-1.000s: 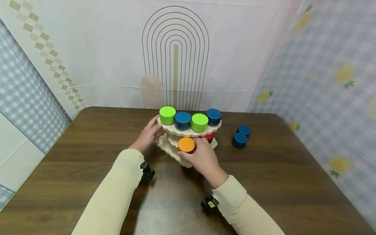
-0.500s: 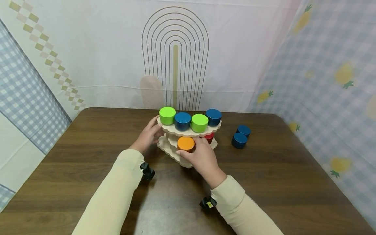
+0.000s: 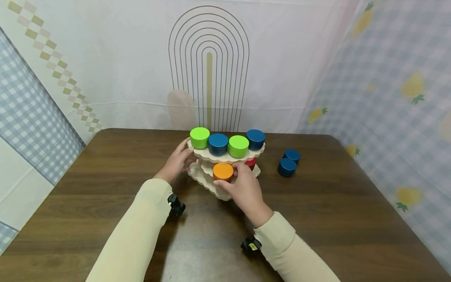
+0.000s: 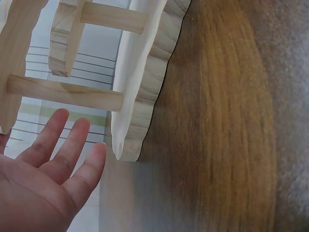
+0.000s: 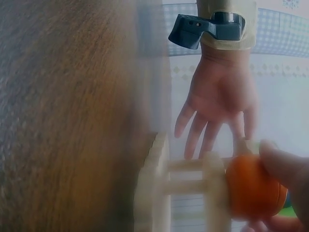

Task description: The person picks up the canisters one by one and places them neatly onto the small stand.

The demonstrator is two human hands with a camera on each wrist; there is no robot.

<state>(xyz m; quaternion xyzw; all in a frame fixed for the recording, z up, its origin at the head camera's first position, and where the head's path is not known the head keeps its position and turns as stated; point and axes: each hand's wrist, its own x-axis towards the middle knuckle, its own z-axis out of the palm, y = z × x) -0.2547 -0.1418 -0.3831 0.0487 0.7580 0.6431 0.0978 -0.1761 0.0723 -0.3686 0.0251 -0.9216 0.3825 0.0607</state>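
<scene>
A pale wooden tiered stand (image 3: 208, 183) with scalloped edges stands on the table. My left hand (image 3: 177, 161) holds the left edge of its top tier between thumb and index finger; the other fingers spread loosely beside the posts in the left wrist view. At the front, my right hand (image 3: 245, 192) pinches an orange cylinder (image 3: 223, 171) between thumb and fingers. That cylinder is at the middle tier in the right wrist view; whether it touches the tier is unclear. Along the top tier sit green cylinders (image 3: 238, 146) and blue cylinders (image 3: 218, 144). A red cylinder (image 3: 251, 163) is partly hidden below.
Two loose blue cylinders (image 3: 287, 167) stand close together on the brown wooden table (image 3: 105, 188), right of the stand. A white printed cloth (image 3: 141, 70) hangs behind the table, and a blue checked cloth (image 3: 384, 102) hangs on the right.
The orange cylinder and my right hand have shifted only slightly. My left hand stays at the stand's edge.
</scene>
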